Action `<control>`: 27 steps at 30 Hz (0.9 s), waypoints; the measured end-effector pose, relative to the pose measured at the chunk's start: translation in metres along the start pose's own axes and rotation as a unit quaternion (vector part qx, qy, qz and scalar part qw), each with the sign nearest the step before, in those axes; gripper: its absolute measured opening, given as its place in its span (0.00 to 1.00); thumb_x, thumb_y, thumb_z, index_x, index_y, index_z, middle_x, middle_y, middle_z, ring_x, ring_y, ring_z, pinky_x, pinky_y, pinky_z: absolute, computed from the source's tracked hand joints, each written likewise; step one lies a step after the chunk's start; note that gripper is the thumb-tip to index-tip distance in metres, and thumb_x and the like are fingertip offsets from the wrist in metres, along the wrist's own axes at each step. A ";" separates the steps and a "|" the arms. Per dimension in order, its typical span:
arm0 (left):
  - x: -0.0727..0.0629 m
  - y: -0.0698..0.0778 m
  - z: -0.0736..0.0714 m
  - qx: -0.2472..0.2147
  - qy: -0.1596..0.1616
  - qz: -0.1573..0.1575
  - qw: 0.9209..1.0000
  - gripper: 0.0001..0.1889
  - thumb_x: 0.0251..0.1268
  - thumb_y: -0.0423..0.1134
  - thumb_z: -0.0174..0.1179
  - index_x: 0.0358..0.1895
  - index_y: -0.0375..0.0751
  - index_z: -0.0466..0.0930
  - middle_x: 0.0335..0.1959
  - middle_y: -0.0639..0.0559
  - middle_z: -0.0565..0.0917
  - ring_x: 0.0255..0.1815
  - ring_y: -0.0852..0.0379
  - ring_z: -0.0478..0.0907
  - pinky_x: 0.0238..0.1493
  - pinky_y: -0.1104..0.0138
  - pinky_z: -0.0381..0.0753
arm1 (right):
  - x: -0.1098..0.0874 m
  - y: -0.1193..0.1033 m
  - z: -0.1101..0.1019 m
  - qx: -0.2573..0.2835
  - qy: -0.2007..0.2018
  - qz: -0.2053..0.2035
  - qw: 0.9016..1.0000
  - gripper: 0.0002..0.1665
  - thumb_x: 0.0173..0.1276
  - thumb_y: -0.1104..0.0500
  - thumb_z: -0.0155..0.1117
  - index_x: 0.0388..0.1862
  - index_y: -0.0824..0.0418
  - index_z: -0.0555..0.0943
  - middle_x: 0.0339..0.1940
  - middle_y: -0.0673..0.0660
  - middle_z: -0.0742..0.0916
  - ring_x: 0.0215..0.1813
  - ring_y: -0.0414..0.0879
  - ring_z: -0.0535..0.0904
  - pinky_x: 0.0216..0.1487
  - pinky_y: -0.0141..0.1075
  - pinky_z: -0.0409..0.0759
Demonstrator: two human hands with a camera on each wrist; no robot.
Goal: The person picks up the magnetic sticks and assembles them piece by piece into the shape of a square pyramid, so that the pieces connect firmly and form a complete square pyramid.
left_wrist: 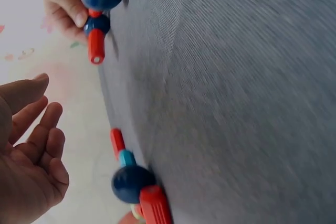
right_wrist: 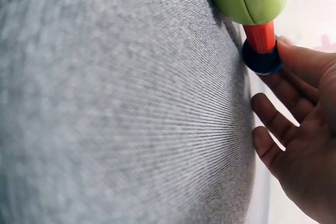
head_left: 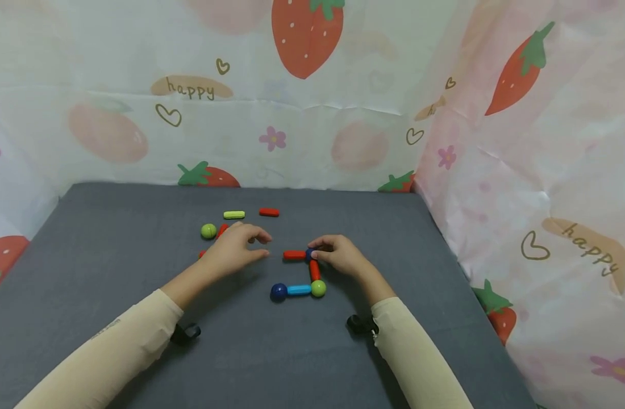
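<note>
My right hand [head_left: 342,257] pinches a small dark blue ball [right_wrist: 262,61] between thumb and fingers at the far corner of a joined chain of rods and balls. From that ball a red rod [head_left: 294,255] points left, and another red rod [head_left: 315,271] runs down to a green ball [head_left: 319,288]. A light blue rod [head_left: 299,290] links the green ball to a larger dark blue ball [head_left: 279,292]. My left hand [head_left: 234,245] hovers left of the chain, fingers loosely bent and nothing in them, as the left wrist view confirms.
Beyond my left hand lie a loose green ball [head_left: 208,230], a yellow-green rod [head_left: 234,215] and a red rod [head_left: 269,212]. More red pieces are partly hidden behind that hand. A dark grey cloth [head_left: 394,227] covers the table; a strawberry-print curtain [head_left: 302,113] hangs behind.
</note>
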State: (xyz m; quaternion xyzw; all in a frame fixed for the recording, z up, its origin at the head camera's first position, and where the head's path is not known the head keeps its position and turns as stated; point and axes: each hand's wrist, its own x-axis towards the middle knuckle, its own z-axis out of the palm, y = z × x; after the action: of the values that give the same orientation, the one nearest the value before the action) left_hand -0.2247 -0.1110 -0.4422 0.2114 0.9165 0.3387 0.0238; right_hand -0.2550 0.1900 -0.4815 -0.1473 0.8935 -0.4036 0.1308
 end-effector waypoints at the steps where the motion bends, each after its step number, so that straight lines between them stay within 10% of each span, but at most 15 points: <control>1: -0.003 -0.002 -0.003 -0.001 0.003 0.000 1.000 0.17 0.66 0.43 0.71 0.56 0.45 0.86 0.53 0.54 0.86 0.56 0.49 0.75 0.59 0.52 0.76 | 0.000 0.001 0.001 0.001 0.000 -0.001 1.000 0.13 0.74 0.52 0.67 0.55 0.48 0.87 0.51 0.49 0.88 0.52 0.45 0.81 0.55 0.43 0.80; 27: -0.032 -0.060 -0.037 0.046 -0.019 -0.044 0.998 0.25 0.63 0.41 0.73 0.63 0.43 0.82 0.58 0.46 0.82 0.59 0.45 0.69 0.59 0.43 0.68 | -0.002 -0.001 0.004 0.020 0.012 0.015 1.000 0.13 0.74 0.54 0.67 0.56 0.47 0.87 0.56 0.50 0.87 0.59 0.48 0.80 0.62 0.47 0.78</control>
State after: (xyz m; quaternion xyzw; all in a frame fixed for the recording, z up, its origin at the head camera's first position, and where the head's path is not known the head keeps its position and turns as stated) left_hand -0.2253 -0.1873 -0.4552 0.1785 0.9388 0.2908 0.0463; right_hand -0.2519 0.1875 -0.4828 -0.1261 0.8888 -0.4212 0.1296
